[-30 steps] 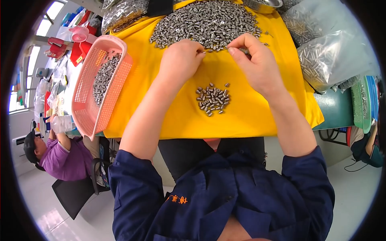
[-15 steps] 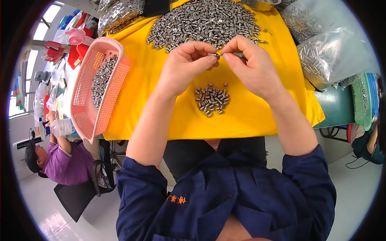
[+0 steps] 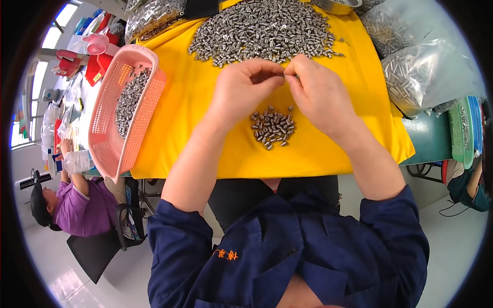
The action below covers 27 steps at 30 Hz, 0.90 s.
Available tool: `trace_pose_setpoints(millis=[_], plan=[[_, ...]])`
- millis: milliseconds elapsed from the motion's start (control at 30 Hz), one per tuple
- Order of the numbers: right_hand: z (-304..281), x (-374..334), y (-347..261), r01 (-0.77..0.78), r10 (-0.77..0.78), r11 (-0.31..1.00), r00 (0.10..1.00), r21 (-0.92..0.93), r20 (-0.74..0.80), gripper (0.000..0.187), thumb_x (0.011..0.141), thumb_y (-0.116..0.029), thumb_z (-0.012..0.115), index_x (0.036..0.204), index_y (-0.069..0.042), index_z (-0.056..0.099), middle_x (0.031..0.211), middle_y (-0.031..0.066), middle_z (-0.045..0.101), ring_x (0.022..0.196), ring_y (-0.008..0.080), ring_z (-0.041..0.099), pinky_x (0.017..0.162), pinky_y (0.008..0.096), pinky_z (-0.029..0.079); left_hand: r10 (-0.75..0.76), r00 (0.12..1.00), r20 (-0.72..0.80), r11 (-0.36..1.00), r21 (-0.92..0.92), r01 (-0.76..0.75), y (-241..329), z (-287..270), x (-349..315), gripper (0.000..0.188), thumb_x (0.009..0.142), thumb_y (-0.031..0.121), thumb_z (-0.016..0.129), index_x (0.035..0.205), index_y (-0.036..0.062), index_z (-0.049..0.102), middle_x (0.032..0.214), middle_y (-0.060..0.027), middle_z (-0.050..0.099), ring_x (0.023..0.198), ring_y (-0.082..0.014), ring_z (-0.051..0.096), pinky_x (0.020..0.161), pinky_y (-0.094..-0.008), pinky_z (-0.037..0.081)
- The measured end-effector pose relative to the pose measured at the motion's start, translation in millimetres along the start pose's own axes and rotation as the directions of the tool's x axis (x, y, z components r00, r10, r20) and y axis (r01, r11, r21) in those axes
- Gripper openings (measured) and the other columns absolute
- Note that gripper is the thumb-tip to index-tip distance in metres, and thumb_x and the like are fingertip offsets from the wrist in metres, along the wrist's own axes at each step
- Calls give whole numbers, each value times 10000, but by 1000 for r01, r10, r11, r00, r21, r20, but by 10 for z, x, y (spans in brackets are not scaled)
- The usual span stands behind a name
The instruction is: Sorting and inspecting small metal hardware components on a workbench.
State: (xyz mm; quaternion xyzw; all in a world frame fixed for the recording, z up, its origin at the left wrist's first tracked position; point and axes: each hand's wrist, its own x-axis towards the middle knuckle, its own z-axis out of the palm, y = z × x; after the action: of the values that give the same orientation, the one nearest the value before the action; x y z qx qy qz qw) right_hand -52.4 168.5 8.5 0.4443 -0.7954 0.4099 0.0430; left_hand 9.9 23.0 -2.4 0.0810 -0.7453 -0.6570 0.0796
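My left hand (image 3: 240, 92) pinches a tiny metal piece (image 3: 281, 75) between thumb and forefinger; mostly the fingertips cover it. Against it, the fingertips of my right hand (image 3: 321, 92) are closed on a thin pin-like tool, now nearly hidden by the fingers. Both hands meet above the yellow cloth (image 3: 190, 123). Just below them lies a small pile of short metal cylindrical parts (image 3: 272, 128). Beyond the hands spreads a large heap of similar silvery parts (image 3: 262, 31).
A pink perforated basket (image 3: 105, 149) with metal parts stands at the left. Clear bags of metal pieces (image 3: 411, 77) lie at the right, near a green basket (image 3: 463, 138). A metal bowl (image 3: 336, 6) sits at the back. A person in purple (image 3: 90, 210) sits at the far left.
My hands have drawn closer, so the fingertips now meet and the gap with the thin rod is covered. My right fingers have curled over the tool. The piles look unchanged.
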Motion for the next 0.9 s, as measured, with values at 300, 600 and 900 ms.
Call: trace_pose_setpoints(millis=[300, 600, 900], plan=[[-88, 43, 17, -160, 177, 951, 983, 265, -43, 59, 782, -76, 528, 811, -28, 510, 661, 113, 551, 562, 230, 521, 517, 318, 404, -65, 995, -72, 998, -15, 64, -5, -156, 26, 132, 790, 61, 603, 916, 21, 606, 792, -17, 605, 733, -66, 547, 643, -187, 432], [-47, 46, 27, -189, 193, 852, 980, 488, 42, 70, 810, -87, 534, 825, -19, 522, 673, 5, 529, 565, 52, 430, 511, 219, 372, -56, 971, 232, 720, -665, 200, -65, -164, 33, 114, 822, 40, 564, 936, 28, 572, 857, -63, 616, 780, -135, 605, 681, -238, 496], [-78, 49, 2, -135, 127, 892, 991, 432, 47, 48, 801, -61, 520, 816, -17, 511, 670, 44, 537, 558, 104, 473, 523, 243, 392, -48, 977, 209, 736, -653, 176, -56, -128, 8, 98, 826, 24, 554, 922, 11, 571, 859, -91, 619, 785, -162, 622, 714, -264, 523]])
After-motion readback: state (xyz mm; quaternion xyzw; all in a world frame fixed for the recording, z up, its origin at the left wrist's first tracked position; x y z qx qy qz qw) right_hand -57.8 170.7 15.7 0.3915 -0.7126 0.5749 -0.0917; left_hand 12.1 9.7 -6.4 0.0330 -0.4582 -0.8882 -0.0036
